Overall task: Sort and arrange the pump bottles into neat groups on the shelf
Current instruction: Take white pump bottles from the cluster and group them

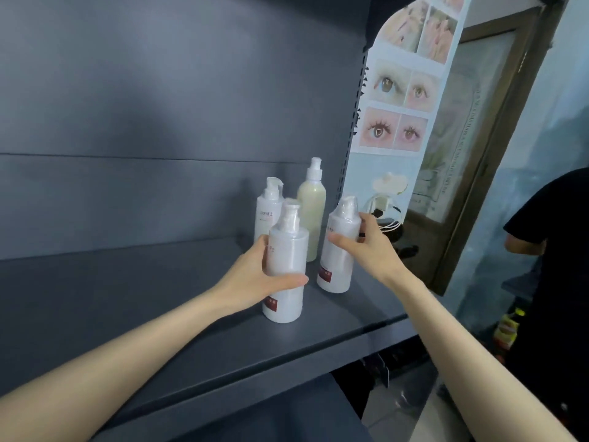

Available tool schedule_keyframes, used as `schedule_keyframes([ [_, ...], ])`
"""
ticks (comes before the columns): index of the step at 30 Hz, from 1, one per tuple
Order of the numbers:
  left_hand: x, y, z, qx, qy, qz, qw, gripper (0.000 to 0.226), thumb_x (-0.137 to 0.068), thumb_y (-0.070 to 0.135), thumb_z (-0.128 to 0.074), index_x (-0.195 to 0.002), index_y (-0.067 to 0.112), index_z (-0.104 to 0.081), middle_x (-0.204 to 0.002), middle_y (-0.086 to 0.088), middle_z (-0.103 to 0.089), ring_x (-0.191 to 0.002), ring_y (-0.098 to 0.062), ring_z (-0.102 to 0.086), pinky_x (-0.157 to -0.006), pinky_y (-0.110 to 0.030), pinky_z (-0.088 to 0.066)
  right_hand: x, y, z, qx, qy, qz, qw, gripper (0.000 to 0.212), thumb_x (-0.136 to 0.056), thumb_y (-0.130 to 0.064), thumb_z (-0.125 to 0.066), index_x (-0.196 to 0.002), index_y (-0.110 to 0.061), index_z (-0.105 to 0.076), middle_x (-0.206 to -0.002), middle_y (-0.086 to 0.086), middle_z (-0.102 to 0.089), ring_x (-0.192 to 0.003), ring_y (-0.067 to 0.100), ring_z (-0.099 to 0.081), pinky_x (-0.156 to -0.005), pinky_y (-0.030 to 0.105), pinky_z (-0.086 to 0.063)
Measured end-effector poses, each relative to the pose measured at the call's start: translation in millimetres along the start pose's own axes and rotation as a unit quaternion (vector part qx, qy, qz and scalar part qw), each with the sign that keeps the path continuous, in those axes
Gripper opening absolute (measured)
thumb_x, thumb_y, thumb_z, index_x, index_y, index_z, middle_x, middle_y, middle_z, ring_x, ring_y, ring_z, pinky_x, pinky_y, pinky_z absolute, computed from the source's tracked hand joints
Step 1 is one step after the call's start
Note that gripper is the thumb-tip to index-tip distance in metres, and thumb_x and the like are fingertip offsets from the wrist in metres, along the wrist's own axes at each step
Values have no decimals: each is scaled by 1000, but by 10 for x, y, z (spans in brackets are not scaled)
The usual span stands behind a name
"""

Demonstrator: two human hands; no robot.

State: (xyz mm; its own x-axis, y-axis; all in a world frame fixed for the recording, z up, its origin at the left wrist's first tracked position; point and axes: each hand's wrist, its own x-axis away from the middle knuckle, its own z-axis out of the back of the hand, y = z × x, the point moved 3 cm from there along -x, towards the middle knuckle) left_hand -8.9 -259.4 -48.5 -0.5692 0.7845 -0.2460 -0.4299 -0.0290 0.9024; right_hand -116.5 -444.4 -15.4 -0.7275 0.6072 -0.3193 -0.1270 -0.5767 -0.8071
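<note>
Several pump bottles stand at the right end of a dark grey shelf (134, 301). My left hand (255, 275) grips the nearest white bottle (287, 266), wrapped in clear film, with a red label low on its side. My right hand (366, 247) holds a second white wrapped bottle (338, 250) just to the right, thumb in front and fingers behind it. Behind them stand a smaller white bottle (266, 212) and a taller pale green bottle (312, 212), both upright and untouched.
The shelf's grey back wall (159, 122) rises behind the bottles; its front edge (287, 355) runs below my arms. A poster with eye pictures (398, 106) hangs right of the shelf upright. A person in black (548, 250) stands at far right.
</note>
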Motion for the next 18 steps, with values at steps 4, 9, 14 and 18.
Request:
schedule_keyframes([
  [4,2,-24,-47,10,22,7,1000,70,-62,40,-81,-123,34,-46,-114,14,-65,-103,-2,-62,-95,-35,-51,-83,143,-99,-49,-5,-4,999,58,-80,-42,-71,-124,-16,-42,-108,-9,-57,-94,2,-57,-69,19,-44],
  [9,56,25,-39,33,43,3,999,63,-63,34,-81,-119,34,-51,-111,14,-67,-101,-4,-64,-90,-30,-52,-89,181,-146,-67,11,19,997,50,-82,-41,-69,-117,-13,-47,-101,-8,-58,-93,9,-58,-68,21,-44],
  [14,201,181,165,81,87,-10,993,44,-73,27,-79,-109,32,-55,-102,10,-70,-92,-5,-67,-77,-24,-53,-19,-135,-154,-152,36,54,986,38,-83,-40,-67,-109,-19,-50,-97,-9,-60,-90,9,-61,-70,23,-46],
  [18,408,322,426,111,138,-15,984,46,-68,38,-73,-110,34,-54,-100,2,-69,-91,-23,-69,-78,-43,-56,34,-510,-316,-235,11,93,967,41,-82,-44,-66,-113,-21,-50,-103,-6,-61,-94,10,-63,-79,28,-48],
])
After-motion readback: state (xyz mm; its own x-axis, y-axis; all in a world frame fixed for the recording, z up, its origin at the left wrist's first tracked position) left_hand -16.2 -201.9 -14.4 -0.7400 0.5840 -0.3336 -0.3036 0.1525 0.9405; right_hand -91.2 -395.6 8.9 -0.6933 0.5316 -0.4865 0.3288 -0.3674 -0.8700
